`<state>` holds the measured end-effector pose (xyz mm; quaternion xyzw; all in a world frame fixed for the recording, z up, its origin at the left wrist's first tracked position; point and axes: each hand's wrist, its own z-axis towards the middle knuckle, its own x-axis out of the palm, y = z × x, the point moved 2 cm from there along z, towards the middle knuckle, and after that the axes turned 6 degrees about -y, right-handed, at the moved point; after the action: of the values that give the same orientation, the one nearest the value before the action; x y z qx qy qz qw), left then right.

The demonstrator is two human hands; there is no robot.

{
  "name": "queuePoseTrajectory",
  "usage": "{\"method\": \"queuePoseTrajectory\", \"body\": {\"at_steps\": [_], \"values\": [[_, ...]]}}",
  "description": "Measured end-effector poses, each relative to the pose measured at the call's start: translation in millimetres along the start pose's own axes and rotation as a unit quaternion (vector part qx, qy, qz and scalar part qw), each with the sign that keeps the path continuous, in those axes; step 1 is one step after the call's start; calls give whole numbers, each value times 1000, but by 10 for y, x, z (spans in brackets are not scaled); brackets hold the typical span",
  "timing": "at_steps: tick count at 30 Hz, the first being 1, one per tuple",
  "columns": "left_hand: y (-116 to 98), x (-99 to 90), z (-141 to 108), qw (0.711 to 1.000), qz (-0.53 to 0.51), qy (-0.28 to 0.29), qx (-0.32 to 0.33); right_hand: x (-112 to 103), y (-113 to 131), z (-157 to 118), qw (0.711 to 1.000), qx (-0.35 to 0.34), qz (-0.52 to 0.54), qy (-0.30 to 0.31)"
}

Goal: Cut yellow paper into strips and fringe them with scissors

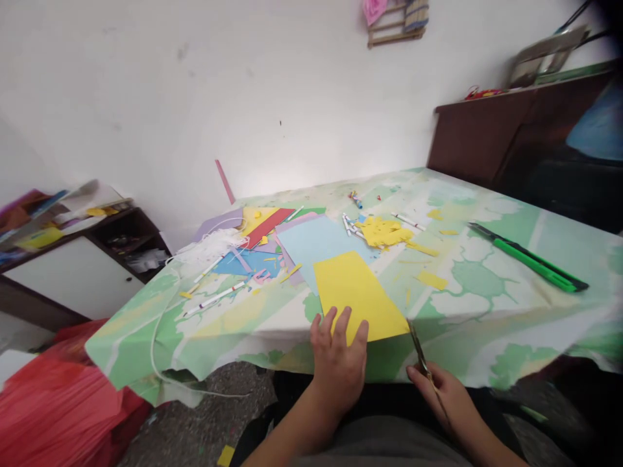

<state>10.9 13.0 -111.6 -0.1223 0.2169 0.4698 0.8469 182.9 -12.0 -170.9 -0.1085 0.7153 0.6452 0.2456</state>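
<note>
The yellow sheet (363, 288) lies at the surface's (487, 344) front edge, overlapping a pale blue sheet (311, 243). The left hand (338, 363) rests on its near side, fingers spread; the right hand's (445, 395) fingers hold scissors (419, 349) at its right corner. Yellow cuttings (384, 231) sit just beyond, white string (209, 243) farther left; rightward, room stretches to a green cutter (533, 263).

Left hand (338, 357) spreads palm-down; right hand (445, 392) curls.
</note>
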Motion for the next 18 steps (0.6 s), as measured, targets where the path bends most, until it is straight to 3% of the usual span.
{"method": "queuePoseTrajectory", "body": {"at_steps": [3,6,8,9,11,12,13,15,17,18], "values": [[-152,-105,-92,995,-25,-92,-6,-33,-93,-80,1000,11,-6,12],[-302,-164,-233,985,-102,-134,48,-96,-136,-148,1000,26,-1,-11],[-346,-151,-320,983,-143,-109,45,-135,-152,-180,999,30,3,-40],[-346,-126,-355,983,-168,-77,9,-147,-162,-192,998,30,7,-53],[-317,-40,-415,957,-254,7,-142,-155,-189,-214,997,24,18,-67],[-302,19,-447,917,-313,51,-242,-151,-205,-224,997,20,27,-67],[-297,82,-479,857,-374,93,-343,-144,-219,-234,997,18,37,-61],[-323,205,-531,698,-476,167,-508,-127,-243,-257,997,22,60,-43],[-365,284,-544,552,-534,212,-605,-113,-261,-284,995,40,86,-22],[-379,299,-539,497,-545,220,-638,-110,-269,-299,994,48,95,-10]]}}
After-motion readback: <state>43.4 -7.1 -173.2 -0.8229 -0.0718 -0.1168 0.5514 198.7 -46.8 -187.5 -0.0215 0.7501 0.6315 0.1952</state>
